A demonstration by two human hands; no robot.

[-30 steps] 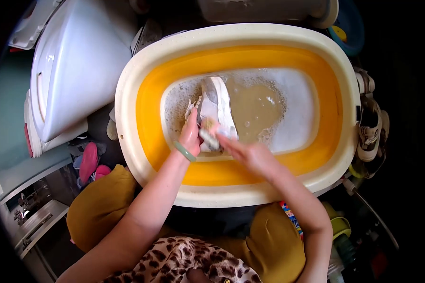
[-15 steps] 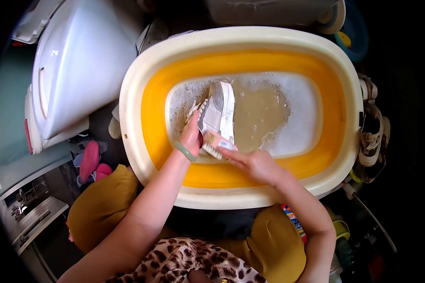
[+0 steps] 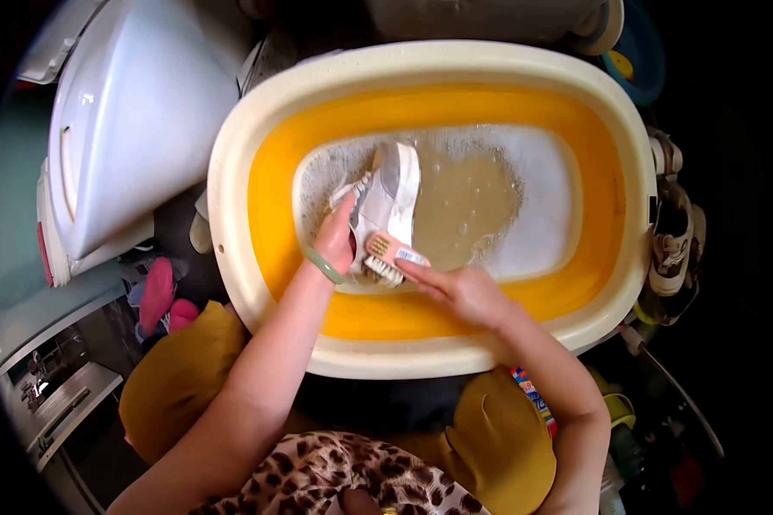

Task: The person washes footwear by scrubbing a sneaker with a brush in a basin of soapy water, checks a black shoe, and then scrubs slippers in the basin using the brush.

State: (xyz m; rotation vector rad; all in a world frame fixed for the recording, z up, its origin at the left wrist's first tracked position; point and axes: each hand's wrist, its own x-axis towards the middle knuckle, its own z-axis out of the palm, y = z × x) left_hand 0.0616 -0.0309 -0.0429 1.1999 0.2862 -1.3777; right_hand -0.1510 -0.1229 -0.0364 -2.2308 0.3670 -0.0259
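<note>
A grey and white sneaker (image 3: 389, 184) is tilted in the tub, its toe toward the far side and its white sole facing right. My left hand (image 3: 336, 236), with a green bangle on the wrist, grips it at the ankle opening; the fingertips are hidden inside. In my right hand (image 3: 468, 293) is a pink scrub brush (image 3: 389, 251) with pale bristles, held by its handle. Its bristles are at the heel of the sneaker. Murky, foamy water (image 3: 468, 206) lies on the bottom of the cream and orange tub (image 3: 438, 362).
Several shoes (image 3: 672, 236) stand right of the tub. A white basin-like fixture (image 3: 137, 129) rises at the left, near pink slippers (image 3: 156, 296). A blue basin (image 3: 648, 64) is at the far right, and a colourful packet (image 3: 532, 399) lies by my right knee.
The brush has turned slightly in my right hand, showing more of its bristles at the heel. The whole view has shifted a little; my left hand keeps its grip on the sneaker.
</note>
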